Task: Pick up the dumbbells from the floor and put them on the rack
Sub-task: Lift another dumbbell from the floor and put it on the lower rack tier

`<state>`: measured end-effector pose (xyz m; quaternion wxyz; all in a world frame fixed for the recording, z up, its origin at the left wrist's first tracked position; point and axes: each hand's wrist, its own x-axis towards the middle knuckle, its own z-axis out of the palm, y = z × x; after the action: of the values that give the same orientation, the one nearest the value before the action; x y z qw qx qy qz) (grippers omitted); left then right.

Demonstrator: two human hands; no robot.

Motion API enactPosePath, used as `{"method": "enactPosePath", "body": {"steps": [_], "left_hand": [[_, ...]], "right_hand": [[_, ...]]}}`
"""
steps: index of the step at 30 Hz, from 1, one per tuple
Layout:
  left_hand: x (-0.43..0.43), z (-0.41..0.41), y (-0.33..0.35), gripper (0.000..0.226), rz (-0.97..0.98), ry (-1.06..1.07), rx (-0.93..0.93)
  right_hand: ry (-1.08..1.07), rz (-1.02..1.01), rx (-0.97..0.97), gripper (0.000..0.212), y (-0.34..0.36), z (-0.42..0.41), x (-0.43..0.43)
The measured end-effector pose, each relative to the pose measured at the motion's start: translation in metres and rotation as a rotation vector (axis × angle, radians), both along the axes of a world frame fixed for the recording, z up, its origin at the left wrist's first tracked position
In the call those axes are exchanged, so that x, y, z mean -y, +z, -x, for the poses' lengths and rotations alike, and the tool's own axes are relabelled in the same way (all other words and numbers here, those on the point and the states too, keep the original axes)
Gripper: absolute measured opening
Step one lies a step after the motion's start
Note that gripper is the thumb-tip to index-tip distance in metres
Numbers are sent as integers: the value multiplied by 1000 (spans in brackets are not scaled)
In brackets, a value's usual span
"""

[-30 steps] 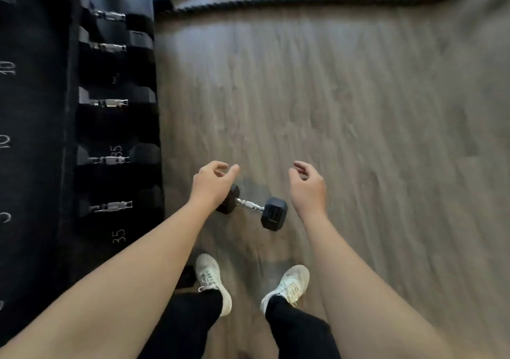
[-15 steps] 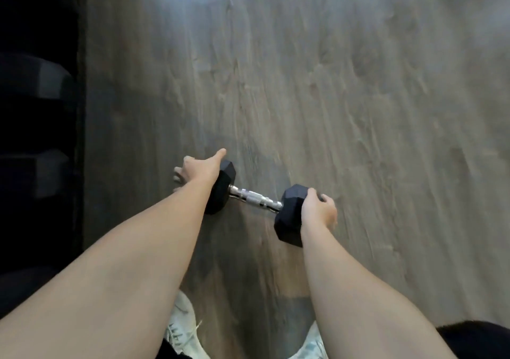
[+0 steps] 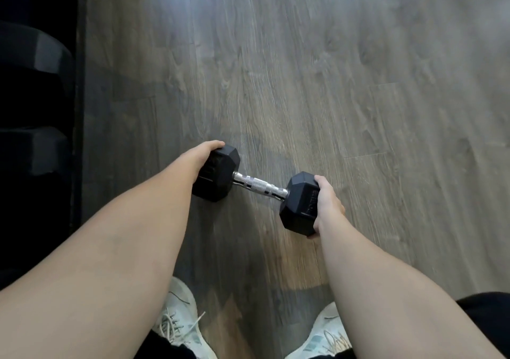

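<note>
The dumbbell (image 3: 258, 186) is clasped at its 2 rubber heads, left hand (image 3: 205, 153) far-left, right hand (image 3: 327, 204) near-right; judged heavy, rigid, grippable.

Black, chrome and grey-brown wood underfoot

The dumbbell (image 3: 256, 189) has matte black hexagonal heads and a shiny silver handle with a cross-hatched knurled band at its middle. The floor (image 3: 345, 82) is grey-brown plank with darker streaked wood grain and a pale bluish glare at the top. The rack (image 3: 36, 110) at left is black. The shoes (image 3: 179, 322) are white with pale laces; the trousers (image 3: 491, 317) are black.
</note>
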<state>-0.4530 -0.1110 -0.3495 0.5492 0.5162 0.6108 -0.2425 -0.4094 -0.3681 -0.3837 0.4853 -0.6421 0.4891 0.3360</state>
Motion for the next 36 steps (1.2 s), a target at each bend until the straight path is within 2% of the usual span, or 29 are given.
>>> {"method": "enactPosePath", "body": {"steps": [2,7,9,21,26,29,32,34,36], "left_hand": [[-1,0,0,41,24,-68,9],[-8,5,0,46,120,-152,-6],[-10,6,-1,45,122,-168,0],[-12,14,-21,39,89,-69,125],[-14,25,-27,48,63,24,157],[-22,45,-12,41,34,91,152],[-35,66,21,52,24,104,145],[-44,81,55,40,-18,125,132],[-55,97,93,37,-61,181,134]], "right_hand": [[45,-100,-1,71,-3,-2,7],[159,-193,-36,47,-10,-3,20],[139,-205,-19,47,-13,-2,21],[101,-216,46,44,-22,2,20],[96,-217,63,51,-19,5,21],[69,-196,37,59,-9,10,13],[99,-196,5,76,10,18,0],[135,-207,-2,85,29,22,-17],[160,-231,4,85,51,27,-38]]}}
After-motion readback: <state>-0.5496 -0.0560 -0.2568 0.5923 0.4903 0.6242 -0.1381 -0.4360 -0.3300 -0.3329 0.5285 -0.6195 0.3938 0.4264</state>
